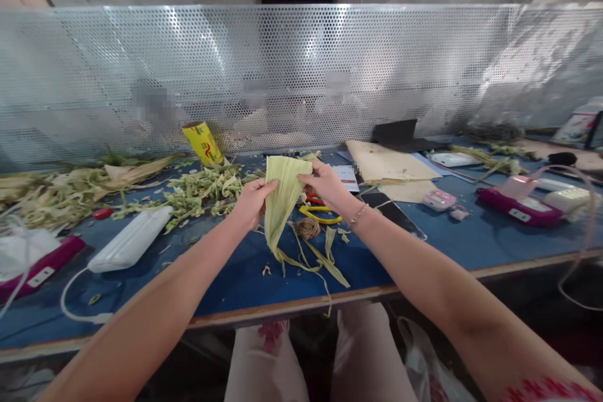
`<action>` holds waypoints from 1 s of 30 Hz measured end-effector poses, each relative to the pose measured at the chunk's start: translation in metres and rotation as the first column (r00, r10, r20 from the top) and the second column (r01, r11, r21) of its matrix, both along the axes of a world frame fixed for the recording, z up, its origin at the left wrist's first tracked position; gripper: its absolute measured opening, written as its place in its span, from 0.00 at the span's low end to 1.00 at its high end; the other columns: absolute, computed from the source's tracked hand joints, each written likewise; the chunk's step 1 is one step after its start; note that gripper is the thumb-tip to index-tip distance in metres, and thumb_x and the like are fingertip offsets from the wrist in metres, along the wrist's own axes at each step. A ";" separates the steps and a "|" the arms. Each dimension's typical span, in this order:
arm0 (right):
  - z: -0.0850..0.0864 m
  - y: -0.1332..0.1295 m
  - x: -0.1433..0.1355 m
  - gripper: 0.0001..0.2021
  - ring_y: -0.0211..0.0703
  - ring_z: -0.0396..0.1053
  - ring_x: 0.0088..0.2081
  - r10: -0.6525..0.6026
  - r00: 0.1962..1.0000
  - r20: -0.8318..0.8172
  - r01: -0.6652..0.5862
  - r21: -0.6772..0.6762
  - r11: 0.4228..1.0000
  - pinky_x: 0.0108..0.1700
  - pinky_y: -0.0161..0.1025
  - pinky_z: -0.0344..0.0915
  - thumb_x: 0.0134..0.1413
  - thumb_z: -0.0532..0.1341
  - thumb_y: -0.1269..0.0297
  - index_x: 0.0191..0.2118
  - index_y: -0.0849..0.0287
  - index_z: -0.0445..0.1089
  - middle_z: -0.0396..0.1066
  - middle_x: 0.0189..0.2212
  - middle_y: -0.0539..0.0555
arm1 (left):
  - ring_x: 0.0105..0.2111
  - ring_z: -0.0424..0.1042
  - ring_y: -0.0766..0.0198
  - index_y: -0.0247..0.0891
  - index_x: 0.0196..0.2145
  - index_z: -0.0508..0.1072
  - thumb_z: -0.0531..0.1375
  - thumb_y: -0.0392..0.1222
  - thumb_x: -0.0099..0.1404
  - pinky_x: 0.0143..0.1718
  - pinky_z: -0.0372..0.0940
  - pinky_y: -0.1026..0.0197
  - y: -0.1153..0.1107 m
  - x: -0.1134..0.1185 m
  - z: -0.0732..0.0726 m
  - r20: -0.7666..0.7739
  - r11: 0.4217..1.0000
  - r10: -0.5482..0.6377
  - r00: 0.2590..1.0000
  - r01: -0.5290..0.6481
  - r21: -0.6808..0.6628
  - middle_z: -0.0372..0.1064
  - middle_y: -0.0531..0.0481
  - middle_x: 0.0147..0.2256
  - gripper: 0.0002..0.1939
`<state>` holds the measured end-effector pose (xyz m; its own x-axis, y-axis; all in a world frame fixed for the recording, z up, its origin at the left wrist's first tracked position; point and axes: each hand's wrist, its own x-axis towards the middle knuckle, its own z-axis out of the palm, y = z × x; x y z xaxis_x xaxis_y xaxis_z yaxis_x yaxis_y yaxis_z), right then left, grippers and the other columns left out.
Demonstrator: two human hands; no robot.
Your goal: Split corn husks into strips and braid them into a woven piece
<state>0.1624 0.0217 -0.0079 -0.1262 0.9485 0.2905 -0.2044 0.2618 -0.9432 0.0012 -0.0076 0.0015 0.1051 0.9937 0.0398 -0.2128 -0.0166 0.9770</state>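
Husk (284, 195): a broad, pale-green leaf that you hold up over the worktop (240, 286), its narrow lower end hanging beside some loose strips (331, 266)
Left hand (258, 200): closed in a pinch on the husk's left edge, your thumb across its face
Right hand (321, 181): closed in a pinch near the upper right corner
Weight: very light by its look, so you need little force
Feel: probably thin and pliable, hardly slippery
Weak point: likely to split along its ribs if you pull sideways
Best hold: the wide upper part, rather than the tapering tail
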 end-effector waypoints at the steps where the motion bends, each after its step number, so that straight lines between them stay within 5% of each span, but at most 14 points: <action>1: -0.001 0.001 0.000 0.07 0.32 0.64 0.25 -0.015 1.000 0.005 0.015 0.014 1.000 0.27 0.31 0.64 0.35 0.61 0.70 0.27 0.59 0.64 0.65 0.23 0.45 | 0.22 0.71 0.61 0.33 0.25 0.73 0.66 0.43 0.42 0.25 0.65 0.61 0.003 -0.001 -0.002 -0.003 1.000 0.010 1.000 -0.010 0.007 0.73 0.49 0.21 0.13; 8: -0.002 0.006 0.002 0.04 0.32 0.63 0.23 -0.063 0.998 0.012 0.062 0.059 0.996 0.26 0.32 0.64 0.36 0.61 0.69 0.24 0.59 0.65 0.66 0.21 0.46 | 0.21 0.70 0.65 0.31 0.22 0.72 0.67 0.39 0.40 0.25 0.64 0.63 0.009 -0.003 -0.005 0.033 0.999 0.031 0.999 -0.030 -0.013 0.73 0.48 0.21 0.11; 18: 0.001 -0.005 -0.001 0.06 0.32 0.60 0.19 0.035 0.921 0.388 -0.089 0.122 0.989 0.23 0.32 0.60 0.38 0.62 0.66 0.21 0.60 0.64 0.63 0.16 0.46 | 0.25 0.72 0.60 0.32 0.30 0.74 0.66 0.44 0.43 0.29 0.66 0.59 0.006 -0.004 -0.005 -0.103 0.993 0.059 0.993 -0.048 0.110 0.73 0.46 0.24 0.16; 25: 0.002 -0.011 -0.012 0.06 0.35 0.62 0.26 -0.239 0.893 0.382 0.106 0.338 0.935 0.30 0.33 0.58 0.44 0.58 0.64 0.28 0.60 0.68 0.67 0.24 0.49 | 0.24 0.70 0.64 0.33 0.27 0.73 0.65 0.43 0.44 0.28 0.64 0.63 0.003 0.002 -0.010 -0.184 0.968 0.090 0.979 -0.042 0.246 0.71 0.51 0.23 0.12; 30: 0.001 -0.014 -0.015 0.07 0.38 0.64 0.29 -0.273 0.857 0.437 0.078 0.413 0.907 0.33 0.34 0.58 0.46 0.56 0.65 0.30 0.59 0.70 0.69 0.27 0.50 | 0.22 0.66 0.67 0.35 0.24 0.71 0.64 0.46 0.46 0.24 0.60 0.65 0.004 0.001 -0.010 -0.233 0.956 0.173 0.957 -0.107 0.272 0.67 0.53 0.20 0.11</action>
